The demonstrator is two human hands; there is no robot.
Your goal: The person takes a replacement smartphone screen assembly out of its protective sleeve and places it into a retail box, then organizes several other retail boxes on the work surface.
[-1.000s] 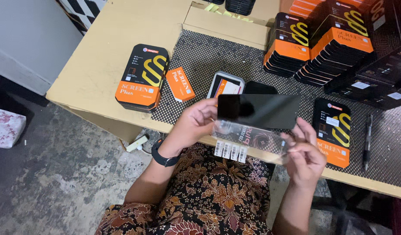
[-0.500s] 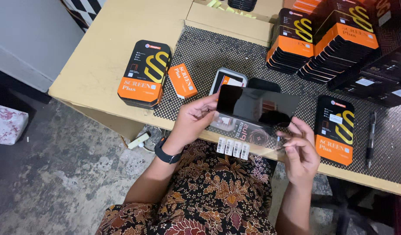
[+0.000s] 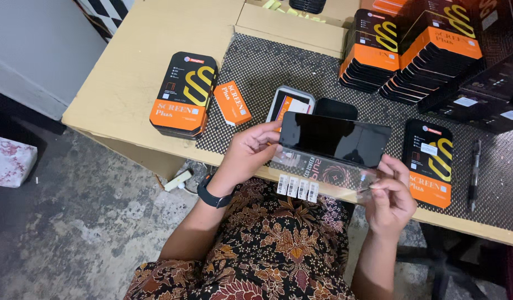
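Glass, a dark rectangular sheet (image 3: 334, 139), is held above the surface (image 3: 128, 83) over a clear plastic sleeve (image 3: 323, 173); the left hand (image 3: 251, 155) has its grip clenched on their left end, the right hand (image 3: 390, 194) pinches the sleeve's right end.

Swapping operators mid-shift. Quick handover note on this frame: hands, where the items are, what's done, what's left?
Left hand: grips the left end of the dark glass sheet, held above a clear sleeve.
Right hand: fingers pinch the sleeve's right end.
Both are held over the near table edge. A strip of small white stickers hangs along the sleeve's lower edge.
On the mesh mat: one orange-black box at right, a small stack at left, taller stacks at the back, a pen.
Done: sheet and sleeve in hand.
Left: the sheet is not clearly inside the sleeve; nothing boxed yet.
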